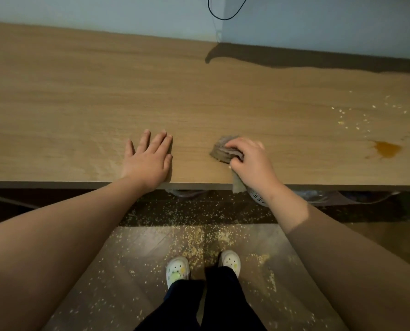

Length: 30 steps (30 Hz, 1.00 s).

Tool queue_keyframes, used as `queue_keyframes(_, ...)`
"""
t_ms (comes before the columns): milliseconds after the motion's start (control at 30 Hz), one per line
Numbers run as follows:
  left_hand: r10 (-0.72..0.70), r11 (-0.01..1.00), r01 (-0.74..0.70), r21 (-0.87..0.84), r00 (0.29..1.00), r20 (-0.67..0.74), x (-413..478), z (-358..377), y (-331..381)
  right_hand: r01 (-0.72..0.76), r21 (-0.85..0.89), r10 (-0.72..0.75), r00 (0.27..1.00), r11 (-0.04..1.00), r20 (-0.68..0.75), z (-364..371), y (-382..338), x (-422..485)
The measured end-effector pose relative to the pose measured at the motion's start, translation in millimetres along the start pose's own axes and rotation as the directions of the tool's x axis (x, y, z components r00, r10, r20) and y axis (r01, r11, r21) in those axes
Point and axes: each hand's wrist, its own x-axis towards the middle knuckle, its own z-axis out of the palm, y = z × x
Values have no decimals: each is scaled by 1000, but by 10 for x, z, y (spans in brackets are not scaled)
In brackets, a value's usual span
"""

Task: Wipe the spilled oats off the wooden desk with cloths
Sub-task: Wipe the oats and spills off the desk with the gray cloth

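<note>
Right hand [249, 163]: fingers [237, 146] curled and clamped on a bunched grey-brown cloth [223, 152], pressing it onto the tabletop [79, 96]. The cloth's long axis runs diagonally. Its bunched end points toward the far left, just past the fingertips. Its other end passes under the palm and hangs over the front edge of the tabletop. The cloth sits close to the front edge, near its middle.

Left hand [149, 161]: fingers straight and slightly apart, palm flat on the tabletop, heel at the front edge, fingertips pointing to the far edge. The hands are apart, with a strip of wood between them.

A broad run of wood lies between both hands and the far edge, which meets a pale wall [79, 10].

A thin scatter of oats [356, 115] lies toward the right end, well apart from the cloth. An orange-brown stain [387, 149] lies near them, closer to the front edge.

Below the front edge, dense oats cover the floor [132, 249] around two white clogs [177, 268]. A white perforated basket [257, 197] shows under the edge beside the right wrist.
</note>
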Motion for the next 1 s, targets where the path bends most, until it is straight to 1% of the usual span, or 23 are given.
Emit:
queue_keyframes(100, 12, 1000, -12, 17, 1000, 4, -89, 42, 42, -12, -62, 18, 995, 998, 102, 178, -86, -161)
queue_keyframes(233, 14, 1000, -14, 15, 1000, 8, -146, 64, 76, 204, 10, -198, 934, 979, 299, 222, -116, -509)
queue_keyframes(267, 17, 1000, -18, 17, 1000, 13, -159, 65, 87, 208, 32, -208, 935, 978, 286, 183, -82, -508)
queue_keyframes(300, 20, 1000, -20, 20, 1000, 16, -171, 66, 99, 154, 53, -161, 964, 987, 210, 143, -45, -465)
queue_keyframes(333, 20, 1000, -21, 24, 1000, 15, -183, 71, 113, 58, 77, -64, 995, 995, 76, 103, -4, -403)
queue_keyframes(367, 19, 999, -20, 25, 1000, 13, -194, 74, 125, -48, 91, 54, 996, 995, -74, 69, 33, -343)
queue_keyframes(400, 18, 1000, -19, 24, 1000, 13, -202, 77, 136, -125, 69, 135, 976, 990, -169, 47, 41, -305)
queue_keyframes(433, 18, 1000, -19, 22, 1000, 14, -205, 78, 143, -150, 9, 149, 975, 989, -164, 43, 31, -298)
queue_keyframes(467, 20, 1000, -20, 21, 1000, 18, -207, 78, 145, -110, -29, 108, 992, 993, -66, 46, 19, -307)
queue_keyframes(500, 22, 1000, -22, 22, 1000, 20, -205, 76, 144, -45, -3, 45, 995, 999, 86, 42, 5, -319)
queue_keyframes(533, 25, 999, -26, 23, 999, 20, -203, 75, 136, -1, 57, -12, 973, 998, 231, 22, -25, -331)
queue_keyframes(567, 29, 999, -29, 25, 999, 19, -205, 75, 129, 18, 121, -58, 942, 992, 330, -22, -64, -338)
queue_keyframes(600, 31, 999, -32, 27, 999, 17, -203, 74, 128, 11, 171, -68, 942, 985, 328, -73, -74, -306)
queue_keyframes(667, 26, 999, -26, 23, 1000, 16, -203, 77, 144, -79, 214, 61, 994, 974, 92, -141, 20, -162)
queue_keyframes(700, 21, 1000, -22, 18, 1000, 15, -208, 79, 159, -138, 150, 143, 989, 979, -26, -145, 76, -111)
queue_keyframes(733, 19, 1000, -19, 13, 1000, 12, -210, 84, 177, -178, 34, 180, 981, 983, -77, -127, 110, -104)
queue_keyframes(767, 18, 1000, -18, 7, 1000, 6, -208, 84, 195, -168, -59, 165, 985, 984, -57, -83, 117, -128)
queue_keyframes(800, 22, 1000, -22, 1, 1000, -1, -201, 83, 210, -122, -84, 123, 992, 989, 16, -29, 104, -168)
queue_keyframes(867, 53, 998, -54, -17, 998, -20, -185, 78, 245, -25, 20, 20, 979, 999, 204, 16, 25, -289)
queue_keyframes(900, 83, 996, -83, -30, 996, -27, -182, 77, 274, 13, 54, -26, 966, 998, 256, -2, 2, -349)
queue_keyframes(933, 121, 992, -122, -42, 992, -32, -181, 76, 315, 17, 82, -37, 969, 996, 246, -41, 16, -381)
queue_keyframes(967, 161, 985, -162, -51, 986, -36, -181, 79, 366, -41, 121, 22, 987, 992, 158, -105, 60, -374)
queue_keyframes(1000, 193, 979, -195, -57, 980, -44, -168, 86, 429, -131, 168, 128, 991, 977, 23, -186, 135, -335)
